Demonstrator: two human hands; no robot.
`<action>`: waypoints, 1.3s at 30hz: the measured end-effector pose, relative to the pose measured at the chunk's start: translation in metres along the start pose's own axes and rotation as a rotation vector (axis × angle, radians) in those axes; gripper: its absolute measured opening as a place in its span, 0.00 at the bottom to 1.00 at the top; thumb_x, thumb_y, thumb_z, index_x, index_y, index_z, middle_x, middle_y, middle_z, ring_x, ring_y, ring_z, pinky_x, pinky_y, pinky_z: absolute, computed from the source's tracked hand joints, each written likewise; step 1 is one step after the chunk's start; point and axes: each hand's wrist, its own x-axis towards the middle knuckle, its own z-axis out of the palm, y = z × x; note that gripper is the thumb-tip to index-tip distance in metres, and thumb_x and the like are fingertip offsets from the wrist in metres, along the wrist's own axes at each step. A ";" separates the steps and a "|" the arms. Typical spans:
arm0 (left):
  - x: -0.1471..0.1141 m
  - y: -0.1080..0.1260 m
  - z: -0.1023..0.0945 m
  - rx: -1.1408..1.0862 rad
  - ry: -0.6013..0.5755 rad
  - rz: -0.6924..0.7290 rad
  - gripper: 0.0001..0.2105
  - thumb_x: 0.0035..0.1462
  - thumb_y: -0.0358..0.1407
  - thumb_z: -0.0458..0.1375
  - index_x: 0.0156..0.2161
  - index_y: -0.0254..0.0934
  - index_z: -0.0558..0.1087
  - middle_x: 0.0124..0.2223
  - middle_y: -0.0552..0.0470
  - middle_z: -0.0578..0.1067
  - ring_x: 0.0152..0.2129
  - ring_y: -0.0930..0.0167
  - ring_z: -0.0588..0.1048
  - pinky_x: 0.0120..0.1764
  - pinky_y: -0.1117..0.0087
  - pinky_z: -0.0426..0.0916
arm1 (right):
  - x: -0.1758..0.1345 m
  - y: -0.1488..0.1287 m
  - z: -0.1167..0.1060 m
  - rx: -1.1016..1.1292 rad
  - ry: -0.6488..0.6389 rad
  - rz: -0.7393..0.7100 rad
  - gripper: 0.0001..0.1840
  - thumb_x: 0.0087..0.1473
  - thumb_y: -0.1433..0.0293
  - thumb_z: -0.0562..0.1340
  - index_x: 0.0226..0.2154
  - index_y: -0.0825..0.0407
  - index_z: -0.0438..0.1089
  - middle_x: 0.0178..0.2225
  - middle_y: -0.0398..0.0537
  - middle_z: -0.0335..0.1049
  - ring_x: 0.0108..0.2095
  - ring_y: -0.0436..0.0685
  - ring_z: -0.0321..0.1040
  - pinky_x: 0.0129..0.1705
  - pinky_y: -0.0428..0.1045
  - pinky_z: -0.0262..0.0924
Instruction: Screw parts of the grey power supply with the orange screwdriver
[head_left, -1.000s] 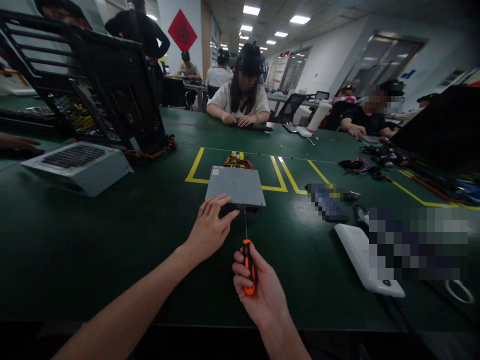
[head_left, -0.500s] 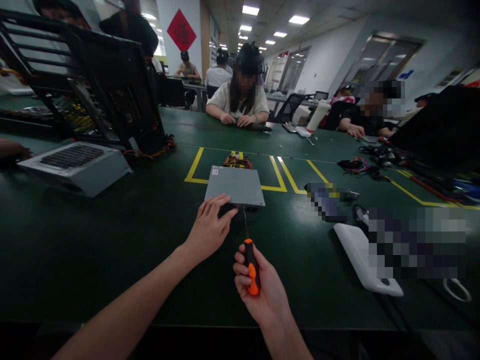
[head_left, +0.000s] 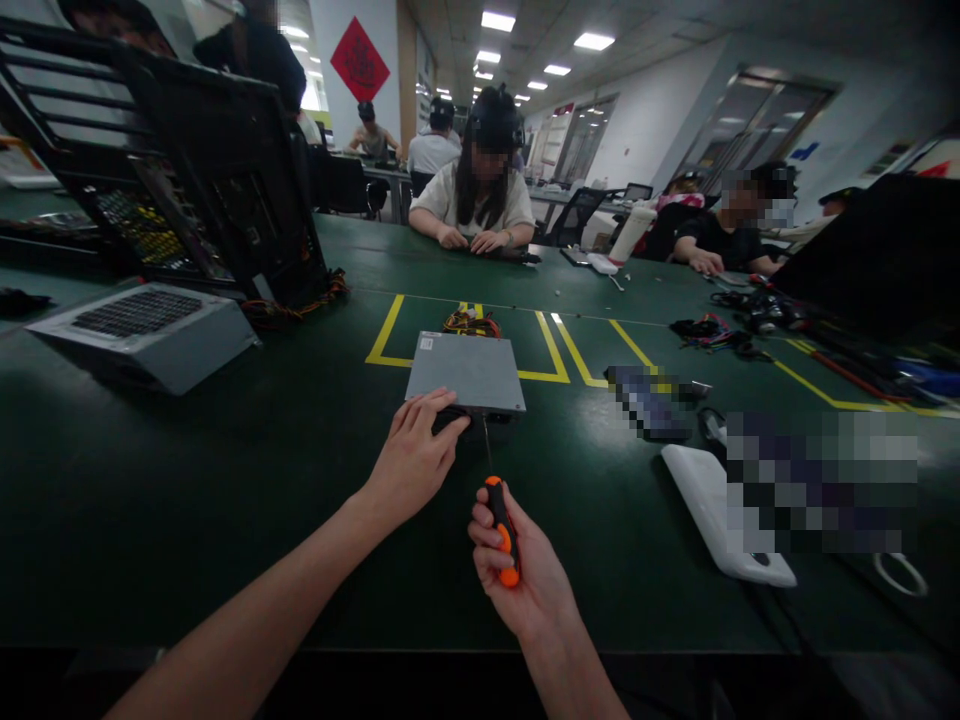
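A grey computer power supply (head_left: 466, 370) lies on the green table in front of me, its cable bundle (head_left: 470, 322) at the far side. My left hand (head_left: 421, 440) grips its near left corner, fingers over the top and thumb along the front face. In my right hand (head_left: 521, 555) is an orange and black screwdriver (head_left: 505, 533), fingers wrapped round the handle. Its thin shaft points away from me, and the tip meets the front face of the power supply near the middle. Any screw at the tip is too small to make out.
At left stand a second power supply (head_left: 150, 335) and an open black computer case (head_left: 195, 170). A white power bank-like object (head_left: 720, 515) and tangled cables (head_left: 709, 333) lie at right. Yellow tape (head_left: 559, 345) marks the table. A person (head_left: 474, 190) sits opposite.
The screwdriver's handle has turned a little in my right hand. My left hand stays on the power supply. The whole view has shifted slightly, and a hand at the far left has gone from view.
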 end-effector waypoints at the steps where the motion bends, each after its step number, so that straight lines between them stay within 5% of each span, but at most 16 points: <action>1: 0.000 0.000 0.000 0.005 -0.004 -0.002 0.14 0.55 0.26 0.49 0.46 0.39 0.67 0.53 0.45 0.62 0.54 0.64 0.57 0.54 0.55 0.55 | 0.000 -0.001 0.000 -0.005 -0.014 -0.007 0.14 0.58 0.67 0.49 0.29 0.59 0.63 0.19 0.40 0.55 0.14 0.39 0.47 0.10 0.34 0.41; 8: 0.001 0.003 -0.001 0.039 -0.023 -0.013 0.14 0.55 0.26 0.49 0.45 0.38 0.67 0.52 0.44 0.62 0.53 0.63 0.58 0.53 0.56 0.55 | 0.002 -0.002 0.000 -0.030 -0.007 -0.087 0.09 0.55 0.72 0.53 0.26 0.58 0.62 0.21 0.41 0.58 0.14 0.38 0.46 0.09 0.34 0.39; 14: 0.002 0.002 -0.001 0.036 -0.015 -0.011 0.15 0.54 0.25 0.49 0.46 0.39 0.67 0.52 0.45 0.62 0.53 0.63 0.59 0.53 0.55 0.56 | 0.004 -0.001 -0.004 -0.054 -0.011 -0.045 0.11 0.55 0.67 0.55 0.30 0.60 0.65 0.20 0.42 0.59 0.15 0.39 0.52 0.12 0.34 0.46; 23: 0.002 0.003 -0.003 0.043 -0.029 -0.010 0.15 0.54 0.25 0.49 0.46 0.39 0.67 0.52 0.45 0.62 0.53 0.63 0.58 0.53 0.55 0.56 | 0.006 -0.003 -0.002 0.043 -0.066 -0.007 0.11 0.55 0.67 0.54 0.26 0.57 0.62 0.22 0.41 0.57 0.14 0.38 0.47 0.09 0.33 0.40; 30: 0.002 0.003 -0.002 0.051 -0.038 -0.024 0.15 0.54 0.25 0.49 0.46 0.38 0.67 0.52 0.45 0.62 0.53 0.64 0.58 0.53 0.57 0.56 | 0.004 -0.004 -0.003 0.036 -0.043 -0.007 0.16 0.58 0.66 0.50 0.28 0.61 0.64 0.20 0.42 0.57 0.13 0.37 0.48 0.11 0.33 0.45; 39: 0.003 0.003 -0.005 0.053 -0.021 -0.029 0.14 0.53 0.25 0.49 0.44 0.39 0.68 0.50 0.45 0.64 0.51 0.63 0.61 0.51 0.56 0.58 | 0.004 -0.003 -0.002 -0.018 -0.031 -0.101 0.04 0.49 0.74 0.60 0.26 0.57 0.63 0.23 0.42 0.60 0.15 0.38 0.49 0.09 0.33 0.42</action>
